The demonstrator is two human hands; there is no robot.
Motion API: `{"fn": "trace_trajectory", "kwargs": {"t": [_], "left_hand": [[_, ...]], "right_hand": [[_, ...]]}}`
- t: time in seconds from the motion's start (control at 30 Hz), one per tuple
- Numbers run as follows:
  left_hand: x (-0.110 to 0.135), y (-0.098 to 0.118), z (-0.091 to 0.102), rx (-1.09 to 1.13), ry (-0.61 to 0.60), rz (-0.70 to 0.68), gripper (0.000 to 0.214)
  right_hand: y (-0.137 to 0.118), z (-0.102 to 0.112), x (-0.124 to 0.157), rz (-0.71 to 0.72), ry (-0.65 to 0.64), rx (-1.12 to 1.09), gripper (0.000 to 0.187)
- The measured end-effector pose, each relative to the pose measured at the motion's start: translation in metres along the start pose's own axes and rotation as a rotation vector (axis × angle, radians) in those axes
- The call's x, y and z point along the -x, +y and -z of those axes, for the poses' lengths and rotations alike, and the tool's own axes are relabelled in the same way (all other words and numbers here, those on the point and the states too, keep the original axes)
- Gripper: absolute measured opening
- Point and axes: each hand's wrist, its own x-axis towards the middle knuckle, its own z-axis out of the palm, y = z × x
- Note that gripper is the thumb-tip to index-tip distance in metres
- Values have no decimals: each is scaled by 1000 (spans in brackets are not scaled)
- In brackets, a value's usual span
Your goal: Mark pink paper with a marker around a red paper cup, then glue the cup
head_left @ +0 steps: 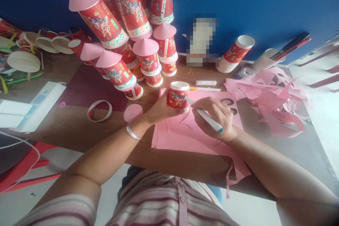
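My left hand [159, 108] is wrapped round a short red printed paper cup [177, 98], which it holds upright over a stack of pink paper sheets [174, 139]. In my right hand [218, 113] is a white marker pen [210, 120] with a green end. The pen's front reaches the cup's right side; whether the tip touches cannot be told. Curved lines show on the top pink sheet below the cup. Beside my right hand lie dark scissor handles [233, 111], the blades hidden. A pink paper disc [133, 113] rests left of the sheets.
Red paper-cup towers with pink cone tops [103, 24] stand at the back. Pink paper scraps [280, 102] heap up on the right, near a pen cup [267, 60] and stacked cups [235, 54]. A cut cup ring [100, 110] and a white box [39, 104] lie left.
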Motion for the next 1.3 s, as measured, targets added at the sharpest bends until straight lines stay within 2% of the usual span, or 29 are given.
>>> {"fn": "trace_trajectory", "kwargs": {"t": [0.7, 0.87, 1.03, 1.3], "left_hand": [[-3, -2, 1, 34, -33, -22, 75], [-3, -4, 2, 70, -49, -51, 69], [-1, -8, 1, 76, 55, -2, 74], [0, -7, -2, 134, 132, -63, 66]], "right_hand": [[1, -3, 1, 41, 21, -60, 22], [7, -2, 7, 37, 17, -19, 31], [18, -7, 17, -8, -15, -2, 42], [30, -29, 31, -85, -13, 64, 35]]}}
